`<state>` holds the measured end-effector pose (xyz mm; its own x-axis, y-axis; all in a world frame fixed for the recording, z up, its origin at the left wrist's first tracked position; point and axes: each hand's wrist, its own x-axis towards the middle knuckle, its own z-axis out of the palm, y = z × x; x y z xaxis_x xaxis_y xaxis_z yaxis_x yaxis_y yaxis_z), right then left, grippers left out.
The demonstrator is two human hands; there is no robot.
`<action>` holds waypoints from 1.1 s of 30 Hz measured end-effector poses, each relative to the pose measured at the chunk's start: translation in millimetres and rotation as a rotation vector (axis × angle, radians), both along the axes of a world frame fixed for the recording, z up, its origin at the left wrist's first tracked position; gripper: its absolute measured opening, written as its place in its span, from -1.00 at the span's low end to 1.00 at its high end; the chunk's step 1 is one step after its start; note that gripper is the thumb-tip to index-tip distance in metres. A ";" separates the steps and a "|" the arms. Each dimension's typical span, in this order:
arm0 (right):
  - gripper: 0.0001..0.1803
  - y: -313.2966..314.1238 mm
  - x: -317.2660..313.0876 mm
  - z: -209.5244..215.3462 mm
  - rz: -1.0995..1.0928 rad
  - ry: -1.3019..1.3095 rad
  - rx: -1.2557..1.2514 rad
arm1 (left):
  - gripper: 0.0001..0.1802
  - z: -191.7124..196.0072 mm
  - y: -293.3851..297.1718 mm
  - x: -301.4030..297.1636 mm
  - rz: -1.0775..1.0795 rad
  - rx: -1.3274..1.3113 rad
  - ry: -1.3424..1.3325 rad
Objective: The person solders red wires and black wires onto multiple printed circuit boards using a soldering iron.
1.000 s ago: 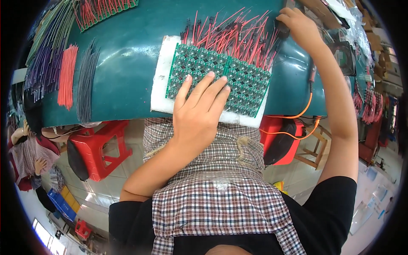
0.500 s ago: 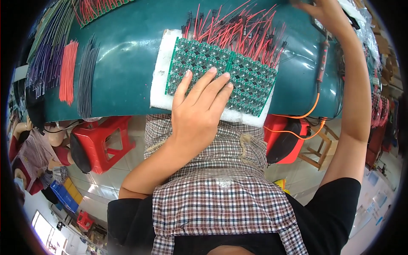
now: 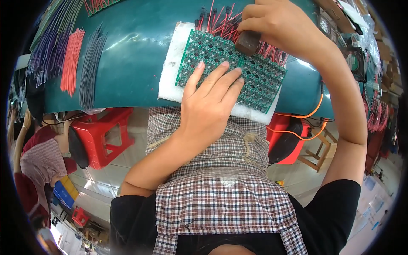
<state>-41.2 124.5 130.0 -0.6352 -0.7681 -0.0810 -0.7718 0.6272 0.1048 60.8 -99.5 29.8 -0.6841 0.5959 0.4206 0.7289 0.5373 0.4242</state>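
A green circuit board panel [image 3: 259, 80] lies on a white foam slab [image 3: 170, 80] at the table's near edge. My left hand [image 3: 206, 102] rests on the panel with its fingers stretched out and slightly apart. Red wires with black connectors [image 3: 219, 23] stick out beyond the panel's far edge. My right hand [image 3: 272, 23] is closed on a dark brown block [image 3: 247, 42], whose kind I cannot make out. The block sits at the panel's far edge, over the bases of the red wires. My right hand and forearm cover many of those wires.
On the green table [image 3: 131, 72] at left lie bundles of red wires [image 3: 70, 63], grey wires [image 3: 92, 68] and purple wires [image 3: 51, 55]. An orange cord [image 3: 312, 112] hangs off the right edge. Red stools [image 3: 104, 136] stand below; another person [image 3: 42, 157] is at far left.
My right hand has come from the far right to the panel's far edge, now holding the brown block. My left hand stays on the panel. The panel and foam appear slightly farther right and up.
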 end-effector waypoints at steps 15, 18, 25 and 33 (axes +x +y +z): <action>-0.79 -2.0 3.2 -7.3 -0.044 0.060 0.018 | -0.66 -9.4 0.0 -1.0 0.006 0.036 0.038; -0.78 -0.7 3.9 -12.1 -0.009 0.100 -0.002 | -0.66 -10.2 0.4 -0.8 0.015 0.043 0.047; -0.73 -0.7 19.6 -15.8 -0.064 0.134 -0.066 | -0.68 -11.5 1.6 -1.7 0.038 0.040 0.066; -0.72 -41.2 117.1 -28.6 -0.157 -0.064 -0.557 | -0.70 -7.1 0.7 -0.3 0.040 0.028 0.013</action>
<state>75.9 83.3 101.4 -0.7523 -0.6025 0.2666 -0.6587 0.6819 -0.3179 60.5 -98.8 22.8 -0.7014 0.5560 0.4461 0.7128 0.5539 0.4303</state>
